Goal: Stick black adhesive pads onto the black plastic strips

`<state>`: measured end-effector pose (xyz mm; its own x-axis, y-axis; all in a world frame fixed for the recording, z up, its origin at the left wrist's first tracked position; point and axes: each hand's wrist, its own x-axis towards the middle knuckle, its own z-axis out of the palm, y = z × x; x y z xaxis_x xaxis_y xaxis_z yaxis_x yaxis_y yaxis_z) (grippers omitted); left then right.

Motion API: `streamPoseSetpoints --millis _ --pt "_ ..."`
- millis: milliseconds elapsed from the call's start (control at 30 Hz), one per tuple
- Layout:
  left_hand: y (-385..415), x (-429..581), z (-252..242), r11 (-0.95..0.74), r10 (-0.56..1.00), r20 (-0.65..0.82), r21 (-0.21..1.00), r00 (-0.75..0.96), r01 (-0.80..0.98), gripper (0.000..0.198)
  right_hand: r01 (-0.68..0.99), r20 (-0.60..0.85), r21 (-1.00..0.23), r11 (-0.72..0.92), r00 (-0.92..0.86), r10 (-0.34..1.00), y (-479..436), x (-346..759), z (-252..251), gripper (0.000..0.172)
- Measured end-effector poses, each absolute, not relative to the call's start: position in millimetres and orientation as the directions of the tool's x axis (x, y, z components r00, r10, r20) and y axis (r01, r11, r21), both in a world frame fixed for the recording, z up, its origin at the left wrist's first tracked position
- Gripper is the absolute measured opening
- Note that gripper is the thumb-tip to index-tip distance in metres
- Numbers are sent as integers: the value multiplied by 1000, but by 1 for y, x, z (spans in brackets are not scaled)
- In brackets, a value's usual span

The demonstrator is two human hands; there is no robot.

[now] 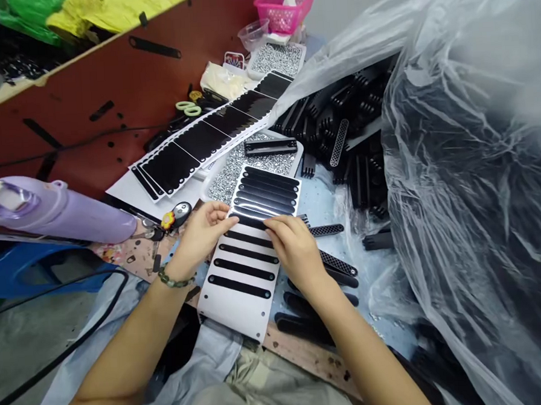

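Note:
A white backing sheet (240, 310) with rows of black strips lies in front of me, its near end hanging over the table edge. The strips have rounded ends with a small hole. My left hand (204, 233), a beaded bracelet on its wrist, pinches the left end of one black strip (252, 221) at mid-sheet. At that strip's other end, my right hand (294, 243) has thumb and forefinger pressed together. Whether the strip is fully off the sheet I cannot tell. Beside my right hand lie black slotted pieces with patterned handles (326, 230).
A tray of small metal parts (226, 174) sits behind the sheet, with more black-panelled sheets (203, 136) beyond. Clear plastic (432, 176) covers piled black parts (330, 127) at right. At left are a purple bottle (80, 212) and keys with a fob (180, 213).

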<state>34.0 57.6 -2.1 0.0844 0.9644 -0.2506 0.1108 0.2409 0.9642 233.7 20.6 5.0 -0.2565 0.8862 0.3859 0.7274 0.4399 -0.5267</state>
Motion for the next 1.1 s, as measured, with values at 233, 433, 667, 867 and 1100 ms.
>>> streamPoseSetpoints --millis 233,433,667,867,1100 --pt "53 42 12 -59 956 -27 958 292 282 27 625 441 -587 514 -285 851 49 208 -4 20" --pt "66 39 4 -161 981 83 849 175 503 22 132 347 -937 322 283 894 51 253 21 10" --pt "44 64 15 -371 905 411 631 111 681 35 356 255 -924 141 298 920 -10 318 29 10" --pt "16 115 0 -297 801 -45 837 597 461 32 711 177 -686 156 -44 983 -29 314 -16 12" --pt "29 131 -24 -113 846 -149 888 512 446 39 821 168 -529 213 -144 975 -21 309 -23 14"
